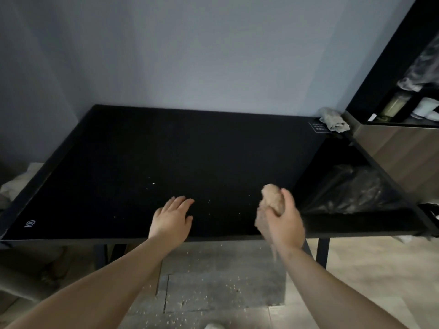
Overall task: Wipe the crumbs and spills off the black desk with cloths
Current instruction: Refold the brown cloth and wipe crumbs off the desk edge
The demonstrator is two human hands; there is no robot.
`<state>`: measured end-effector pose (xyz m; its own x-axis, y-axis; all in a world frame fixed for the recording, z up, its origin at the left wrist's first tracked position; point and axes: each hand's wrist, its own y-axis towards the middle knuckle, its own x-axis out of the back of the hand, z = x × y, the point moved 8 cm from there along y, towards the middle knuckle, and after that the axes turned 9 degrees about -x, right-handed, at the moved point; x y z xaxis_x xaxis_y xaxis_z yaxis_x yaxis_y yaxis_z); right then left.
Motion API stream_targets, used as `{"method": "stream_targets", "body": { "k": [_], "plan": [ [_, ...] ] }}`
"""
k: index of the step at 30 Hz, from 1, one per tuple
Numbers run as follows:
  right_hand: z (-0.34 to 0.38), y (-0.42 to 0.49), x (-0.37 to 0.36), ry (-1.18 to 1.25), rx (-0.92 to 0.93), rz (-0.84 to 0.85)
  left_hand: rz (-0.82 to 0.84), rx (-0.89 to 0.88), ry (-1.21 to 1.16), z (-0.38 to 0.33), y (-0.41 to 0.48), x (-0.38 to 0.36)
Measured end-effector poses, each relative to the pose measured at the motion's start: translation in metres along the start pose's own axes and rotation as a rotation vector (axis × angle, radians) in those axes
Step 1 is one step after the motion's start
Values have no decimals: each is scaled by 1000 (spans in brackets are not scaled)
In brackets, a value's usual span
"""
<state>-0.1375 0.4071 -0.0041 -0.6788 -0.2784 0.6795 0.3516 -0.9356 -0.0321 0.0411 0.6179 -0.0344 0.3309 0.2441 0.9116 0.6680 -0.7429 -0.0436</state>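
Note:
The black desk [166, 148] fills the middle of the view, against a grey wall. Small pale crumbs [153, 183] dot its near half. My left hand [173, 219] lies flat on the desk near the front edge, fingers straight. My right hand [283, 222] grips a bunched beige cloth [273, 198] near the desk's front right corner; part of the cloth hangs down below the hand. A second grey cloth [333, 120] lies crumpled at the far right corner of the desk.
A black bin bag [351, 191] sits in a frame right of the desk. A shelf unit [403, 108] with jars stands at the far right. Crumbs are scattered on the grey mat [213, 288] under the desk. Pale fabric [16, 184] lies at the left.

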Motion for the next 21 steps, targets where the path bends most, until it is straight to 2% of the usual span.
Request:
{"method": "stream_targets", "body": {
  "k": [3, 6, 8, 10, 12, 15, 18, 19, 21],
  "plan": [
    [-22, 55, 4, -180, -36, -77, 43, 100, 142, 24, 13, -10],
    [-49, 91, -21, -386, -143, 12, 141, 216, 174, 49, 15, -26],
    [-52, 98, -42, -510, -136, 71, 199, 285, 142, 58, 13, -38],
    [-36, 95, -66, -577, -12, 109, 213, 306, 136, 60, 15, -41],
    [-13, 79, -96, -606, 213, 155, 224, 313, 136, 60, 16, -39],
    [28, 26, -132, -468, 592, 206, 215, 311, 131, 62, 19, -34],
    [54, -31, -155, -317, 789, 534, 191, 294, 150, 65, 20, -29],
    [60, -36, -152, -266, 836, 567, 187, 287, 157, 66, 19, -28],
    [61, -14, -129, -144, 868, 345, 183, 270, 167, 66, 18, -28]
  ]
}}
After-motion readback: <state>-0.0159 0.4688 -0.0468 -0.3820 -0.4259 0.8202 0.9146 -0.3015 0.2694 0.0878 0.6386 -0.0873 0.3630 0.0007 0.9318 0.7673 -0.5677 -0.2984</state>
